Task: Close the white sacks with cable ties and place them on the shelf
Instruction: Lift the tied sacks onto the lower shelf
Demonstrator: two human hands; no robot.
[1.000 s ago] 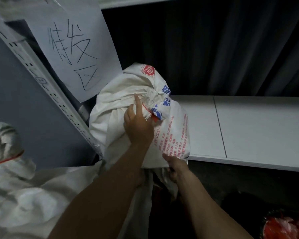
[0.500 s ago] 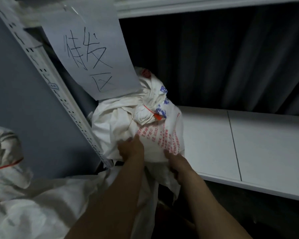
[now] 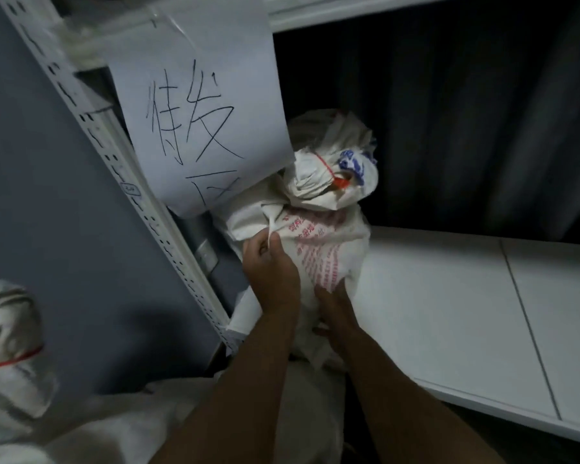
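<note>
A: Where is the sack (image 3: 318, 256) placed?

B: On the shelf (image 3: 449, 313), at its left end, stood upright beside the slotted post (image 3: 121, 182). Its bottom edge is seen at the shelf's front lip, just below the fingers of both hands. The neck is bunched well above the fingers and closed with a red cable tie (image 3: 329, 170).

A: Hands?

B: A fold of cloth at the sack's upper left is pinched by the left hand (image 3: 272, 272), fingers curled together on it. The right hand (image 3: 335, 303) is laid against the lower front, just right of the left one. Whether its fingers are hooked into the cloth cannot be told.

A: Handling?

B: Woven cloth, soft, crumpled. It is judged full and fairly heavy, and some slip is expected from the smooth weave. A hold is best taken at the tied neck above the fingers, with the base supported from below. A loose fold alone is likely to give.

A: Surface, room?

B: The shelf board is white, flat and smooth, with one seam line right of the fingers. A dark curtain (image 3: 466, 112) is hung behind. A paper sign (image 3: 201, 122) with handwritten characters is fixed above and left of the fingers, overlapping the sack's top. A second sack (image 3: 10, 329), red-tied, is seen far down-left of the fingers, off the shelf. Light is dim.
</note>
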